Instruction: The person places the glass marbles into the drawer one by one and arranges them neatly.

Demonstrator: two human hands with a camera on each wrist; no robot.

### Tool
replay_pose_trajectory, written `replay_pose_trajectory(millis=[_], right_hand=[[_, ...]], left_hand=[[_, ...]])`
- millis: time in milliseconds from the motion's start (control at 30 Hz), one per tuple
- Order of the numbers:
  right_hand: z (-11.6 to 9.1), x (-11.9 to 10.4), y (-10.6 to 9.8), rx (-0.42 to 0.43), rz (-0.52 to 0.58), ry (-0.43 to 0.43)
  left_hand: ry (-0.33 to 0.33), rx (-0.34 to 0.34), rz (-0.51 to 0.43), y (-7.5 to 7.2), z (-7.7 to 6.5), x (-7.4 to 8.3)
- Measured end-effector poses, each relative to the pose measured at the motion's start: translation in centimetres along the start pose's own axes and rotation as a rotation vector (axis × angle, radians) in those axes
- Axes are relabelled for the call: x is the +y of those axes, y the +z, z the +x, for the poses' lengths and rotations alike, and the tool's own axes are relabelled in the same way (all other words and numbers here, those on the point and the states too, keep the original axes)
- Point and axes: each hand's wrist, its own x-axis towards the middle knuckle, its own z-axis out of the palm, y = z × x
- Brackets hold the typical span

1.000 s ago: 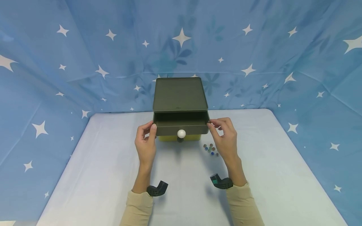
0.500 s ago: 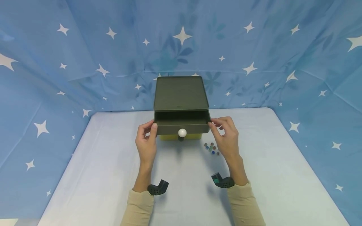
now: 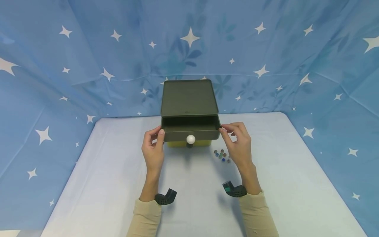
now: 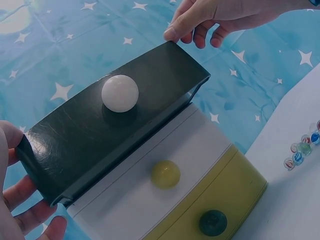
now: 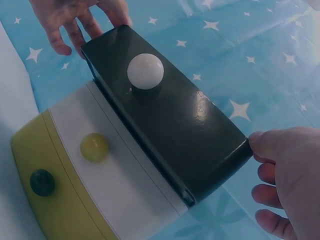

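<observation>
Glossy dark green rectangular drawer (image 3: 177,136): there it is, the top tier of a small three-drawer chest (image 3: 189,98) standing at the back middle of the white surface (image 3: 189,214), out towards you with part of its inside showing.
Left hand (image 3: 153,149): you've got the front left corner, thumb on the front, fingers bent round the side.
Right hand (image 3: 241,144): on the opposite corner, thumb and forefinger nearly together on it, the other fingers curled just off it.
Open and not: the top drawer stands open, and you have it at both ends; how much travel is left, you can't tell. Below, the white middle drawer (image 5: 125,172) and yellow bottom drawer (image 5: 65,210) look closed.
Facing: the front panel and its round white knob (image 3: 190,139) point at you; the long axis runs left to right between your hands, and the hollow opens upward.
Clear glass marbles with coloured swirls (image 3: 220,154): loosely clustered on the surface, near the chest on your right, untouched, none of these in the drawer.
</observation>
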Motion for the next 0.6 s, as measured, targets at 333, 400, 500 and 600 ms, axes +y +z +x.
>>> replay_pose_trajectory(millis=[333,400,500,600], right_hand=[[0.09,0.27,-0.30,0.040,0.008,-0.005],[0.13,0.33,-0.37,0.043,0.006,-0.001],[0.15,0.43,-0.44,0.054,0.004,0.006],[0.08,0.72,-0.41,0.060,-0.005,0.016]], left_hand=[[0.004,0.005,0.012,0.00,-0.02,0.36],[0.001,0.004,0.013,-0.01,-0.02,0.36],[-0.005,0.001,0.010,-0.04,0.00,0.34],[-0.009,-0.003,0.008,-0.07,-0.01,0.34]])
